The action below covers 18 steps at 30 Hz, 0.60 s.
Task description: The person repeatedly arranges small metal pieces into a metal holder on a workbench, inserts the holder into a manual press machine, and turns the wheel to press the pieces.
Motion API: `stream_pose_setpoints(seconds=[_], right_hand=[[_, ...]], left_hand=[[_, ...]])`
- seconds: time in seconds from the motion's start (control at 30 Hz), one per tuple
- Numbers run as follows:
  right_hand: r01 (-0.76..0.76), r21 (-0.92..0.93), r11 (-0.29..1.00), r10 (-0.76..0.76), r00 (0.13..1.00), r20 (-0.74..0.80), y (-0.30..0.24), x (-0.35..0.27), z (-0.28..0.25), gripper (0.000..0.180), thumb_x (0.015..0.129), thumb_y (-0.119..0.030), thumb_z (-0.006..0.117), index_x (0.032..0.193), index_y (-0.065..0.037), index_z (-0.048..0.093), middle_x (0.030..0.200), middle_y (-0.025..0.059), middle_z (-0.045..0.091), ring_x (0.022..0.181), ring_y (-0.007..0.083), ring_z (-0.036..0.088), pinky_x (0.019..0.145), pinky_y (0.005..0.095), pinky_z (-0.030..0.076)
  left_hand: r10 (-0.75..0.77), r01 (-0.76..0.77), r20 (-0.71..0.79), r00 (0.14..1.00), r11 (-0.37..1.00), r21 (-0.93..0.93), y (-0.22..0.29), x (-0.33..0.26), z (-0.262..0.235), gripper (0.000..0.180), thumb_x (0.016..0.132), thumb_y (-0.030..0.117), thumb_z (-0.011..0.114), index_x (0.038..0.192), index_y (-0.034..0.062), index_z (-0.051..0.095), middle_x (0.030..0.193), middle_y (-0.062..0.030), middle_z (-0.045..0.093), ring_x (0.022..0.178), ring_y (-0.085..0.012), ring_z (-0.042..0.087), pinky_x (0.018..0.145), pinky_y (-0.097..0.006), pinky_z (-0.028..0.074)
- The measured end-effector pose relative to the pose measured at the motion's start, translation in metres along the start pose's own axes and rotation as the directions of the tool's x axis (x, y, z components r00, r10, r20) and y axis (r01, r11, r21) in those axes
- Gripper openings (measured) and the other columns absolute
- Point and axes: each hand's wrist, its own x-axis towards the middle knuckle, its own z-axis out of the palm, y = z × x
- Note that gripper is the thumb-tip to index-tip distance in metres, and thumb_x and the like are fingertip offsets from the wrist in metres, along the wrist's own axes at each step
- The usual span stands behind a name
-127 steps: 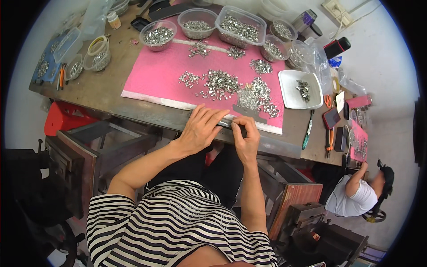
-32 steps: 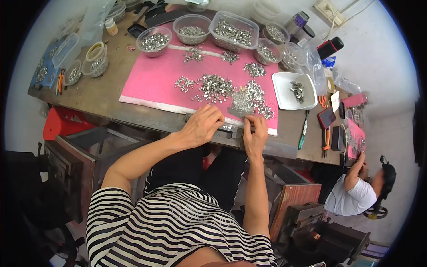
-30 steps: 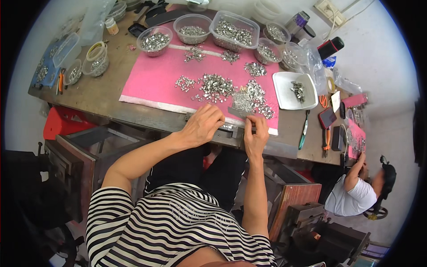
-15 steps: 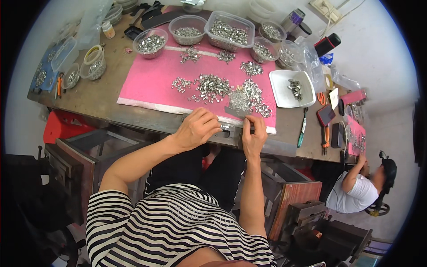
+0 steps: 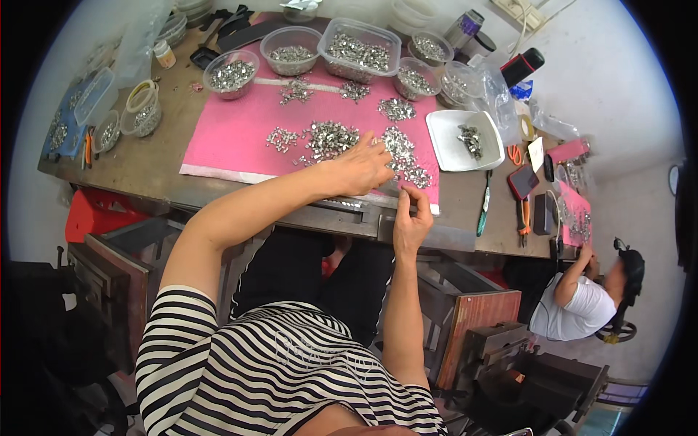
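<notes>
The right-hand pile of small silver metal pieces lies on the pink mat, near its front edge. The left hand is at this pile's left side, fingers bent; whether they grip a piece cannot be told. That hand and its forearm hide part of the front edge and the near side of the middle pile. The right hand is at the bench edge, thumb and forefinger close together; whether anything is between them is unclear.

Behind the piles, a clear rectangular tub full of pieces stands among round tubs. Right of the mat sit a white square dish, a slim green-handled tool and orange-handled pliers. Farther right, a co-worker in white sits at the bench.
</notes>
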Motion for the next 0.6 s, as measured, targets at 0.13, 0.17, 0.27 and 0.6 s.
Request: stream_pose_setpoints(seconds=[0.13, 0.17, 0.27, 0.6], right_hand=[[0.028, -0.03, 0.999, -0.027, 0.999, 0.032, -0.004, 0.002, 0.001, 0.01, 0.094, -0.005, 0.068, 0.102, -0.001, 0.071, 0.094, 0.0039, 0.069, 0.085, 0.0124, 0.063, 0.078, 0.0272, 0.05], [0.028, -0.03, 0.999, -0.027, 0.999, 0.029, -0.005, 0.005, -0.002, 0.01, 0.094, -0.005, 0.068, 0.102, -0.001, 0.071, 0.094, 0.0039, 0.069, 0.085, 0.0124, 0.063, 0.078, 0.0272, 0.05], [0.305, -0.245, 0.92, -0.258, 0.944, 0.206, -0.003, 0.023, -0.014, 0.011, 0.09, -0.003, 0.07, 0.1, -0.005, 0.073, 0.091, 0.0075, 0.066, 0.08, 0.0196, 0.064, 0.074, 0.0324, 0.05], [0.524, -0.299, 0.797, -0.322, 0.789, 0.524, 0.002, 0.06, -0.02, 0.008, 0.083, -0.012, 0.077, 0.091, -0.011, 0.076, 0.084, 0.0054, 0.058, 0.086, 0.0256, 0.057, 0.077, 0.0404, 0.041]], left_hand=[[-0.046, 0.046, 0.071, 0.996, 0.999, 0.001, -0.002, -0.002, 0.008, 0.012, 0.083, 0.011, 0.065, 0.093, 0.007, 0.068, 0.1, -0.011, 0.064, 0.106, -0.0308, 0.058, 0.102, -0.056, 0.036], [-0.05, 0.052, 0.051, 0.997, 0.998, -0.036, -0.002, -0.004, 0.01, 0.014, 0.083, 0.01, 0.065, 0.095, 0.0052, 0.067, 0.101, -0.0118, 0.064, 0.106, -0.031, 0.058, 0.101, -0.056, 0.036], [-0.048, 0.04, -0.049, 0.998, 0.988, -0.147, 0.0, -0.016, 0.01, 0.017, 0.083, 0.005, 0.063, 0.1, 0.0039, 0.061, 0.1, -0.0132, 0.062, 0.104, -0.0324, 0.058, 0.099, -0.053, 0.038], [-0.49, 0.24, -0.258, 0.832, 0.739, -0.63, 0.032, -0.088, -0.023, 0.01, 0.094, 0.002, 0.055, 0.103, -0.0004, 0.057, 0.099, -0.0167, 0.062, 0.095, -0.035, 0.059, 0.085, -0.044, 0.047]])
